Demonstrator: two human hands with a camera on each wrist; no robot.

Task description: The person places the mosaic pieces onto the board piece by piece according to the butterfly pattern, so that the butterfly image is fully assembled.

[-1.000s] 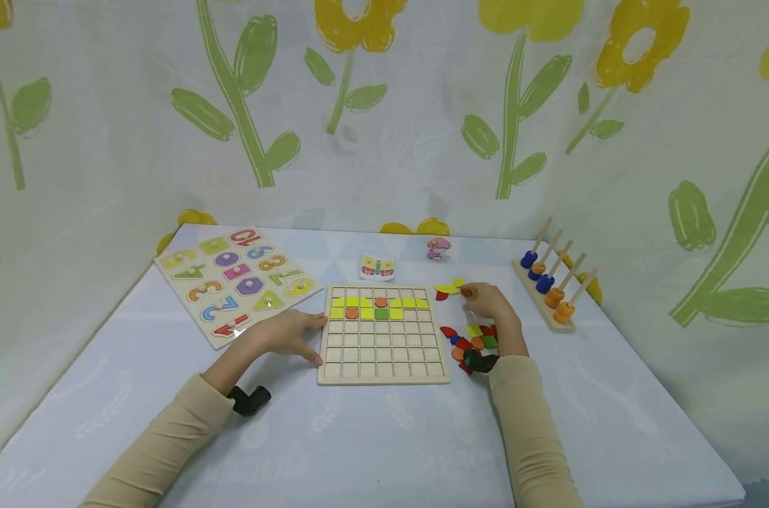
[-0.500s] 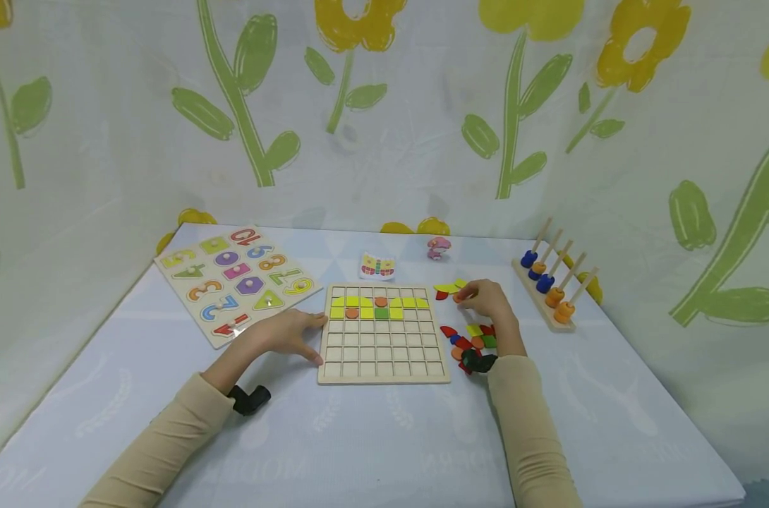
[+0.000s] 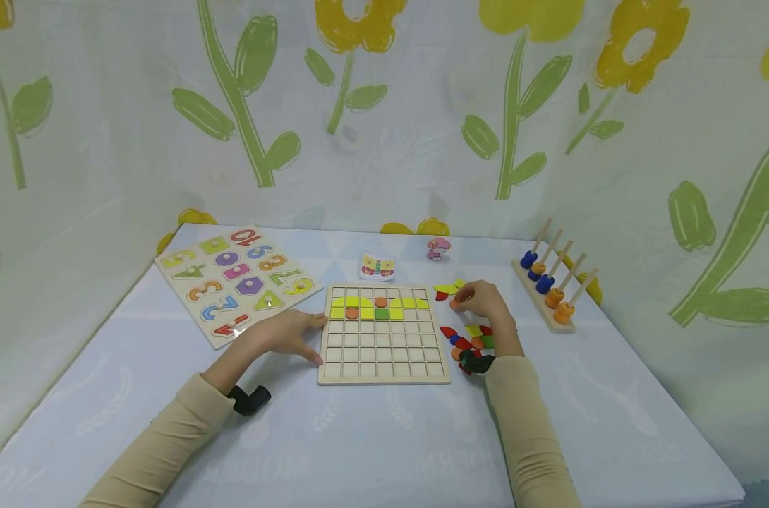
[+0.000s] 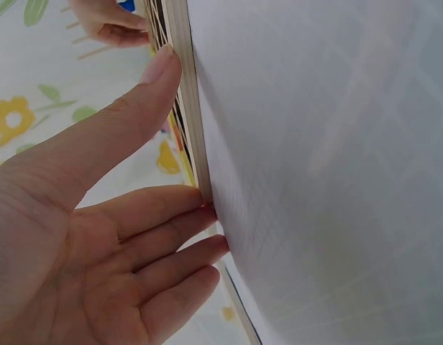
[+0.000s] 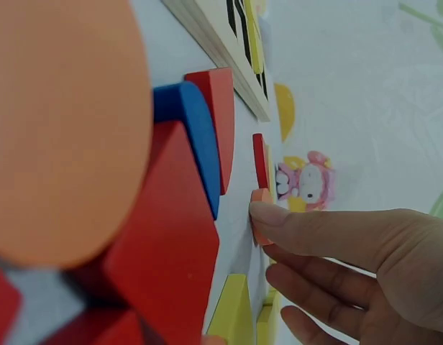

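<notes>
My left hand rests against the left edge of a wooden grid board, thumb and fingertips touching its side with the fingers fairly straight. Two upper rows of the board carry yellow pieces, two orange discs and one green square. Right of the board, my right hand pinches an orange disc between thumb and fingers, low over the table. Beside it lie yellow pieces and a red piece. Nearer the right wrist is a pile of red, blue, orange, green and yellow pieces.
A number and shape puzzle board lies at the left. Behind the grid board stand a small patterned card and a pink figurine. A peg stand with blue and orange beads is at the right.
My right hand has moved slightly left toward the grid board, bringing the orange disc along. The left hand has kept its place at the board's edge.
</notes>
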